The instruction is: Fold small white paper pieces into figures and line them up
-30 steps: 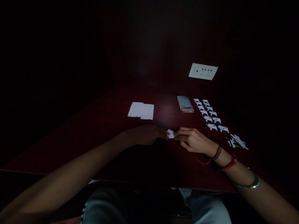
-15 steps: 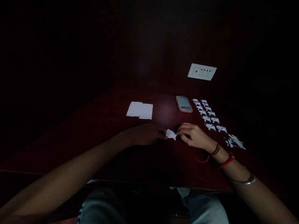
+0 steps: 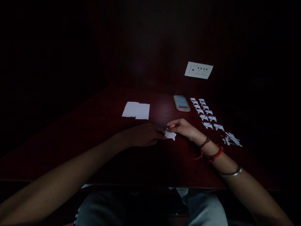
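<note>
A small folded white paper piece (image 3: 171, 135) lies on the dark red table in front of me, its edges pointed. At its left edge, my left hand (image 3: 147, 134) pinches it between thumb and fingers. My right hand (image 3: 184, 128) reaches over from the right, its thumb on the top of the paper and its fingers behind the far edge. Part of the paper is hidden under the fingertips. Beyond my left hand lie two overlapping flat white paper sheets (image 3: 135, 110).
Two rows of folded white paper pieces (image 3: 203, 117) stand at the right, with a pile of thin paper strips (image 3: 232, 139) nearer me. A phone (image 3: 182, 103) with a blurred screen lies left of the rows. A white wall socket (image 3: 198, 70) is behind.
My right hand has moved left and forward from the paper's right edge onto its top and far side. My left hand still holds the left edge. The view has shifted slightly.
</note>
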`<state>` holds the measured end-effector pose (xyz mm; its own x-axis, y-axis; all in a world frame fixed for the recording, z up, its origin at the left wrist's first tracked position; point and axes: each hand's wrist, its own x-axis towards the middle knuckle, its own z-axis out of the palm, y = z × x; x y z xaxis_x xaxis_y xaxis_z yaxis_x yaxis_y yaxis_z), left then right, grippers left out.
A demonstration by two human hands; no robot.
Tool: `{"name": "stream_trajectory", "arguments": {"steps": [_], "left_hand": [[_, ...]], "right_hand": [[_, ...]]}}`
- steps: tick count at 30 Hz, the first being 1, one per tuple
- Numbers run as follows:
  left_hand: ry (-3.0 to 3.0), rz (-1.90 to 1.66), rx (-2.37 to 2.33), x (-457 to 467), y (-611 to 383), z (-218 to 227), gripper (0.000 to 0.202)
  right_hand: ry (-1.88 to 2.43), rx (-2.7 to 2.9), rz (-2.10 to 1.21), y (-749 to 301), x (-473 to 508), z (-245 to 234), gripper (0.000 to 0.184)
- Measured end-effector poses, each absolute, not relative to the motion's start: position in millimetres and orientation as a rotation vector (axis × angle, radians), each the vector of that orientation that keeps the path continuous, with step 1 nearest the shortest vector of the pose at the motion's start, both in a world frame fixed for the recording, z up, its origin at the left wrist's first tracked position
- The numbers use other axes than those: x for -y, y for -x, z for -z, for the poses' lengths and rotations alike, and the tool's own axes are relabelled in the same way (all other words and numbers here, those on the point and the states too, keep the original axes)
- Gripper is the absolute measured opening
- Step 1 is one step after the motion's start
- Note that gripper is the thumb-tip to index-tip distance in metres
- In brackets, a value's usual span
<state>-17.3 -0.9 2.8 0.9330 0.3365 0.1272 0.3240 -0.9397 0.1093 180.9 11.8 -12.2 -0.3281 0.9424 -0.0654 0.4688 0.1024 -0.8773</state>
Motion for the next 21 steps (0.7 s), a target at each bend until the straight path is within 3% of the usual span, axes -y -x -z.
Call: {"name": "stream_trajectory", "arguments": {"steps": [7, 21], "left_hand": [[-2.964, -0.227, -0.496, 0.8, 17.6, -3.6, 0.039], [-3.005, -0.243, -0.599, 3.9, 18.6, 0.9, 0.041]], "right_hand": [[1.234, 2.258, -0.762, -188.1, -11.2, 16.4, 0.013], [0.763, 2.614, -0.36, -201.7, 1.9, 2.1, 0.021]]}}
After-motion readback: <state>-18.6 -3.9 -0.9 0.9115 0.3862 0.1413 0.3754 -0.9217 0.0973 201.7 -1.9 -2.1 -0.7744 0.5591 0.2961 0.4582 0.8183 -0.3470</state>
